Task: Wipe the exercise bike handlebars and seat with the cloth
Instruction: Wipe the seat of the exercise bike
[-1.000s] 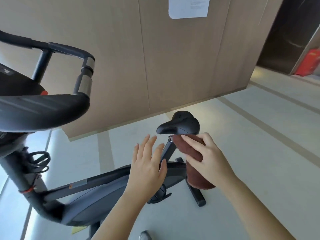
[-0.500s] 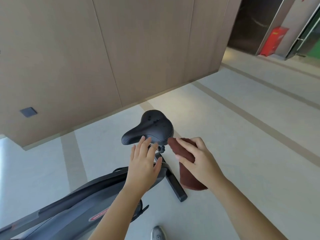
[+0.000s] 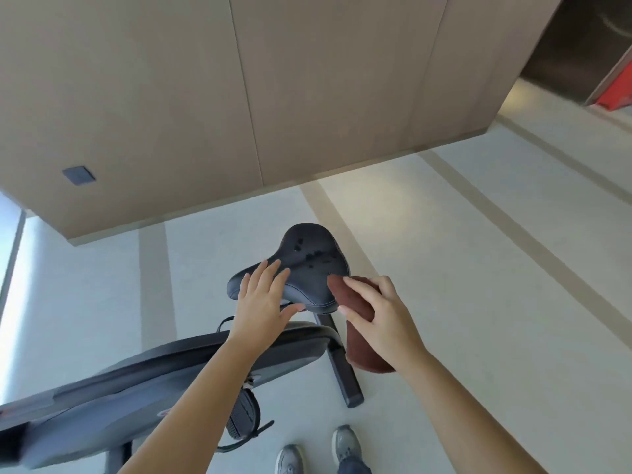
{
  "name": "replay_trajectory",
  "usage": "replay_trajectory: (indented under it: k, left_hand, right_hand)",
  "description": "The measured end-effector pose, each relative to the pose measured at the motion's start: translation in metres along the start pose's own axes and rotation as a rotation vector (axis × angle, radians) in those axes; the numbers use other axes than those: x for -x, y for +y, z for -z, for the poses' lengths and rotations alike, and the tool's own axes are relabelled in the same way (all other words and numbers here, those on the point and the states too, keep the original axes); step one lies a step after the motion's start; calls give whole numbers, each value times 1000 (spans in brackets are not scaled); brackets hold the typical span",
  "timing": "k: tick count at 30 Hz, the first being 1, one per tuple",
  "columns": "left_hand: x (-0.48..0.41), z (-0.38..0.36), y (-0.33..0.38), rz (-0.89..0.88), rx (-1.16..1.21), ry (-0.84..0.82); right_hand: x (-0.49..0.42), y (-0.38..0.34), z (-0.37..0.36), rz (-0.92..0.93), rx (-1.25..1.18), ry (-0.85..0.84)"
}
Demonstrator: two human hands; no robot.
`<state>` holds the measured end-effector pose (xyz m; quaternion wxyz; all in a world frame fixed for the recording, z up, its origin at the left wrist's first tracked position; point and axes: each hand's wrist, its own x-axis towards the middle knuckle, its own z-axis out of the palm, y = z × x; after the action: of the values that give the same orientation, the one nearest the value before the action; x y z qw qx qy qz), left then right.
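Observation:
The black bike seat (image 3: 309, 260) sits in the middle of the view with dark wet-looking marks on its top. My left hand (image 3: 261, 304) lies on the seat's narrow front end, fingers spread over it and thumb under its edge. My right hand (image 3: 379, 318) holds a brown cloth (image 3: 359, 340) against the seat's right rear side; the cloth's lower part hangs down below my hand. The handlebars are out of view.
The grey bike body (image 3: 154, 388) runs to the lower left, with a pedal (image 3: 244, 413) and a rear foot bar (image 3: 342, 367) below the seat. My shoes (image 3: 318, 449) stand on the pale floor. A wood-panelled wall (image 3: 239, 97) rises behind.
The view has swung from the handlebars to the seat and moved closer. My left hand went from hovering to resting on the seat's nose. The cloth came up onto the seat's side.

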<state>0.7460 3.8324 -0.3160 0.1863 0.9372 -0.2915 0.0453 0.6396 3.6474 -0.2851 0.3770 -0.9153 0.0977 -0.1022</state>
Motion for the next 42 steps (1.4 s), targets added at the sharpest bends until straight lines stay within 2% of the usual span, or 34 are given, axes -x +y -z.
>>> replay_trajectory:
  k: [10, 14, 17, 19, 26, 33, 36, 38, 42]
  left_hand:
    - [-45, -35, -22, 176, -20, -86]
    - [-41, -44, -21, 236, 52, 2]
    - [-43, -45, -21, 256, 90, 46]
    - [-44, -45, -21, 283, 119, 63]
    - [-46, -47, -25, 300, 140, 61]
    - [-47, -46, -24, 309, 133, 39]
    - [-48, -44, -23, 311, 133, 35]
    - [-48, -44, -22, 314, 134, 35]
    - [-48, -45, -23, 321, 128, 41]
  right_hand:
    - [-109, 29, -20, 141, 18, -56]
    - [-128, 38, -44, 103, 145, -79]
    - [-129, 43, -56, 132, 132, 2]
    - [-144, 43, -60, 153, 122, -1]
    - [-228, 34, -71, 245, 190, -290]
    - [-124, 59, -44, 315, 64, -97]
    - [-130, 54, -51, 331, 82, -45]
    - [-156, 46, -56, 330, 71, -101]
    - [-227, 43, -64, 244, -7, -333]
